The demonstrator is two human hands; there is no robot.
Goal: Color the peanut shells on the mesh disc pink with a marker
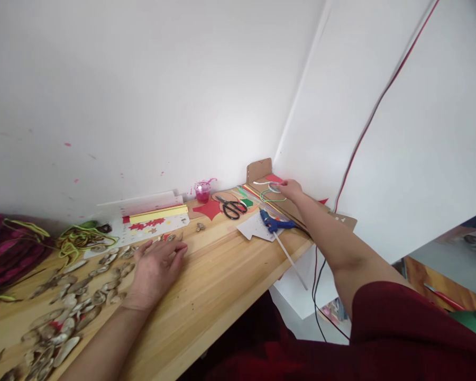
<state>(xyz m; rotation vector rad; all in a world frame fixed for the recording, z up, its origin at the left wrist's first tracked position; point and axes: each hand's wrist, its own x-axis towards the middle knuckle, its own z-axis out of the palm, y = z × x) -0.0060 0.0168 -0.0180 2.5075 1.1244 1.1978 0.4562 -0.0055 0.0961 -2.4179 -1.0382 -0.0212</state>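
Note:
My left hand lies on the wooden table, fingers loosely bent and apart, holding nothing. Beside it are many brown and pale dried pieces that look like pods or shells. At the far right corner, my right hand has its fingertips pinched at a small pale ring; what kind of ring it is I cannot tell. A loop of light green cord lies just under that hand. Closer to me rests a blue hot glue gun with a long white glue stick in it.
Black-handled scissors, a red paper shape and a cup of pink liquid stand along the wall. Yellow strips lie by red stars. Yarn and maroon fabric are at left. Cables hang off the table edge.

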